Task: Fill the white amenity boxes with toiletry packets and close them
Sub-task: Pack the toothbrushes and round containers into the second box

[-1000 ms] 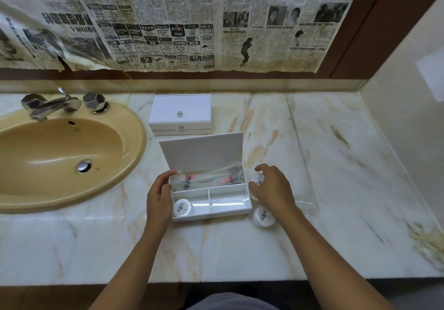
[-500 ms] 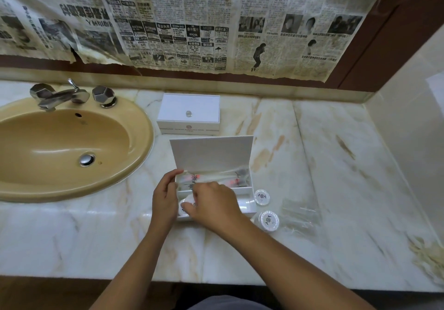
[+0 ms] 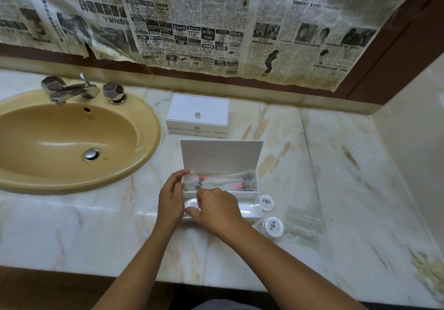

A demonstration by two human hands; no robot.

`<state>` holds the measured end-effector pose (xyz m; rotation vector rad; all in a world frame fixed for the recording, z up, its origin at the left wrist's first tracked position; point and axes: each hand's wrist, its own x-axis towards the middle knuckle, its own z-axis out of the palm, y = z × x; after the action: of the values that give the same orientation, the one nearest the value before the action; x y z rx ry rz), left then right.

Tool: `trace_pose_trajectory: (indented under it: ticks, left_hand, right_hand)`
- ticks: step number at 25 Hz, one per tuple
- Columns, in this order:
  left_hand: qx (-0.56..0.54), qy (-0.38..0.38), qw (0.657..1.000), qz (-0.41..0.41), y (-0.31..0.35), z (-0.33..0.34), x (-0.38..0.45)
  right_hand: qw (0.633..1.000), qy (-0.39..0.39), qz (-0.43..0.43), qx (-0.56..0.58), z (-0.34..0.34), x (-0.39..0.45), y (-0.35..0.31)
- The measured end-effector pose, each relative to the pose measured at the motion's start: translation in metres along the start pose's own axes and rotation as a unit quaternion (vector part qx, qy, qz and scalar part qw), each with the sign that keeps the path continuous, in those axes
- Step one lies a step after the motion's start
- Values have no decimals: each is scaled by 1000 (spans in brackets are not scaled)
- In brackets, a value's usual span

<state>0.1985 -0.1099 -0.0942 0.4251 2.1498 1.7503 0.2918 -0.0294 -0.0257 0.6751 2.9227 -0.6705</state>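
Note:
An open white amenity box (image 3: 221, 156) stands on the marble counter with its lid upright. Long clear toiletry packets (image 3: 225, 182) lie in its rear compartment. My left hand (image 3: 170, 199) grips the box's left end, thumb over the rim. My right hand (image 3: 218, 208) hovers over the front left compartment, its thumb and fingers pinching a round white packet (image 3: 192, 205) there. The hand hides most of the front compartments. Two more round packets (image 3: 266, 202) (image 3: 273, 226) lie on the counter just right of the box. A second white amenity box (image 3: 198, 115) sits closed behind it.
A tan sink (image 3: 72, 141) with a chrome faucet (image 3: 69, 89) fills the left of the counter. A crumpled clear plastic bag (image 3: 302, 223) lies right of the round packets. Newspaper covers the mirror behind. A tiled wall (image 3: 413, 153) bounds the right side.
My right hand moved from the round packets at the box's right side across to the front left compartment. My left hand stayed on the box's left end.

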Motion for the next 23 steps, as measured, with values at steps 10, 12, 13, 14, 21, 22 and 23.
trace_pose_trajectory:
  ticks: [10,12,13,14,21,22,23]
  left_hand:
    - [14,0,1000,5,2,0,-1]
    - [5,0,1000,2,3,0,-1]
    - [1,0,1000,-1,3,0,-1]
    - [1,-1,1000,-4,4,0,-1]
    - [17,0,1000,-6,6,1,-2]
    - [20,-1,1000,-6,6,1,-2]
    - [23,0,1000,-6,5,1,-2]
  right_hand:
    - [996,-13,34,84,-7,1,6]
    - [991,18,62,121,-19,-3,19]
    - [986,39,79,145,-26,-5,27]
    - [979,64,96,168,-34,-8,36]
    - [947,157,211,182,-47,-19,114]
    - [949,142,227,169,-42,-19,124]
    - [950,121,240,157,-36,-19,132]
